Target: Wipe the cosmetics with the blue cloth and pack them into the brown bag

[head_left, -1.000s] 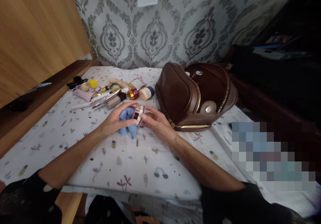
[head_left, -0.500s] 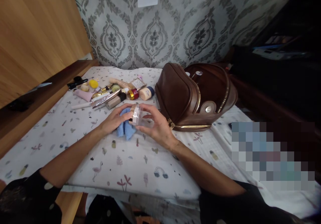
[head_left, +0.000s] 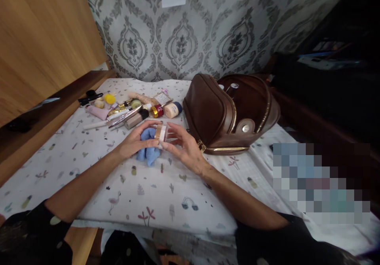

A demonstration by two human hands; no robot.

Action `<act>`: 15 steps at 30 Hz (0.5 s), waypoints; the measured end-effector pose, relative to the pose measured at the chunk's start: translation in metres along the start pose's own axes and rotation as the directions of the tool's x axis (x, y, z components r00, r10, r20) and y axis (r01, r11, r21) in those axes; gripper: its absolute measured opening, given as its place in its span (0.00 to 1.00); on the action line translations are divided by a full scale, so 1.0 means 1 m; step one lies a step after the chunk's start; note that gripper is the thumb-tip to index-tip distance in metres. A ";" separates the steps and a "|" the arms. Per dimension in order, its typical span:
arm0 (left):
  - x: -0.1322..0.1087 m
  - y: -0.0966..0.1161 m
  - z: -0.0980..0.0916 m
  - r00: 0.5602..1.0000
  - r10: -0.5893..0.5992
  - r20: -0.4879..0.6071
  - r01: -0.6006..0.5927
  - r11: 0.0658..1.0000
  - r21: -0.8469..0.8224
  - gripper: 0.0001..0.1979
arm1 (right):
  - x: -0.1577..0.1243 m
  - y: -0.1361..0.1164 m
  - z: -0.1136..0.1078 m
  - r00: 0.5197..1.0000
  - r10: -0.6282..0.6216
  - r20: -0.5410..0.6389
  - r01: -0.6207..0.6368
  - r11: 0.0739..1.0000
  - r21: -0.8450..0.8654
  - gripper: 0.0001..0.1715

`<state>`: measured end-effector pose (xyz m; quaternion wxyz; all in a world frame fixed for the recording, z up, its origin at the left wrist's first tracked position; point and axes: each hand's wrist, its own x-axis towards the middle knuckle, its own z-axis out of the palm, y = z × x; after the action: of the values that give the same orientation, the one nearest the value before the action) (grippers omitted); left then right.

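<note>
Between my two hands is a small cosmetic jar [head_left: 161,132] with a rose-gold band and a clear part, lying on its side above the table. My left hand [head_left: 134,140] is closed round its left end, thumb below and fingers over the top. A light blue cloth [head_left: 149,155] is bunched under that hand, against the jar. On the right end, the thumb and fingertips of my right hand [head_left: 187,148] grip the jar, with the palm away from it. The jar's far side is hidden.
Behind my hands lie several cosmetics, among them a red jar with a gold lid [head_left: 157,110], a cream jar with a dark blue lid [head_left: 172,109] and a pink tube [head_left: 97,112]. An unzipped brown leather bag [head_left: 208,112] stands right of them. A patterned wall [head_left: 181,43] closes the back.
My right fingers have closed in on the jar's clear end, and my left thumb has shifted lower along it. The cloth stays beneath my left hand. The cosmetics and bag are unmoved.
</note>
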<state>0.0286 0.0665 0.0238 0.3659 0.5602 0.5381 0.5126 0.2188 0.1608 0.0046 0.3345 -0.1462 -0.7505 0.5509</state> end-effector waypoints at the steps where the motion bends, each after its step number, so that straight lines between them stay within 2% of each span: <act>1: 0.000 0.002 0.001 1.000 0.020 -0.005 -0.019 0.999 0.034 0.33 | 0.001 0.000 0.000 0.998 0.067 0.011 -0.068 0.996 0.061 0.37; 3: -0.001 0.006 0.003 0.999 0.045 -0.005 -0.045 0.996 0.081 0.34 | 0.002 -0.001 0.000 0.985 0.167 0.043 -0.172 0.972 0.163 0.36; 5: -0.001 0.008 0.005 0.999 0.048 -0.008 -0.047 0.995 0.093 0.34 | 0.003 -0.002 0.000 0.974 0.216 0.063 -0.225 0.947 0.229 0.35; 11: -0.002 0.007 0.006 1.000 0.020 -0.015 -0.018 0.993 0.121 0.35 | 0.005 0.000 -0.002 0.965 0.245 0.096 -0.263 0.925 0.275 0.35; 15: -0.002 0.006 0.008 0.998 0.057 -0.032 -0.048 0.970 0.239 0.34 | 0.005 -0.001 0.000 0.969 0.232 0.090 -0.248 0.929 0.276 0.35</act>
<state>0.0382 0.0647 0.0277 0.2717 0.6040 0.5877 0.4647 0.2153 0.1630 0.0074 0.2609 -0.1717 -0.6490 0.6937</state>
